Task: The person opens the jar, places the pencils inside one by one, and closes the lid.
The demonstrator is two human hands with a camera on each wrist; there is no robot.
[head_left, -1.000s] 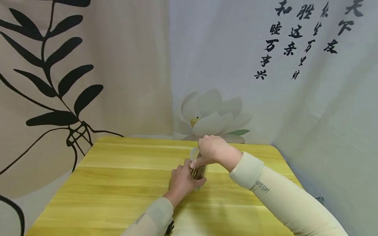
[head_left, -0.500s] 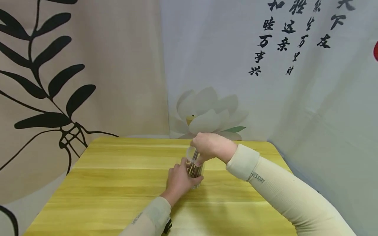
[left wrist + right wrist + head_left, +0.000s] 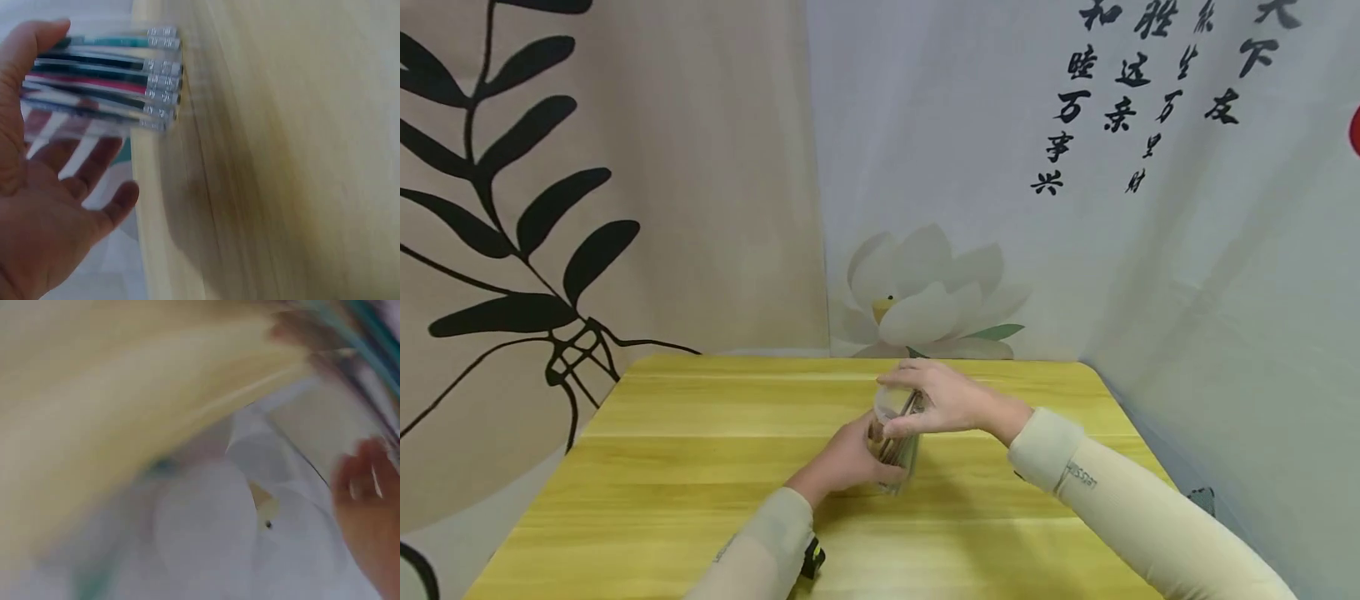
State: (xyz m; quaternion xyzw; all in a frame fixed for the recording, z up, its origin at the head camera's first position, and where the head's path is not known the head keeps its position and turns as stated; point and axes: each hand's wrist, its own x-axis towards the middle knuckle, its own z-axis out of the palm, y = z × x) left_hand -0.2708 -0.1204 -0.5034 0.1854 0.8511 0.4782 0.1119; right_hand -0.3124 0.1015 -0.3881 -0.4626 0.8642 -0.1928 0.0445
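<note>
My left hand (image 3: 844, 458) grips a clear plastic cup (image 3: 880, 403) low on its side, thumb in front. Several pencils (image 3: 112, 81) stand inside it, green, dark and red, with their silver ferrules at the cup's bottom in the left wrist view. The cup leans, its round mouth facing up. Over that mouth reaches my right hand (image 3: 951, 400), with fingers extended on the far side and thumb across the near side, overlapping the rim. In the right wrist view that hand (image 3: 369, 506) is blurred beside the pencils (image 3: 375, 350).
Under the hands lies a wood-grain table (image 3: 700, 467). Behind its back edge hangs a fabric backdrop (image 3: 745, 208) with a printed plant, a lotus and black writing. A dark device (image 3: 812, 557) sits by the left wrist.
My right hand has gone from bunched fingers among the pencil tops to spread fingers over the mouth. My left hand has shifted its hold round the cup.
</note>
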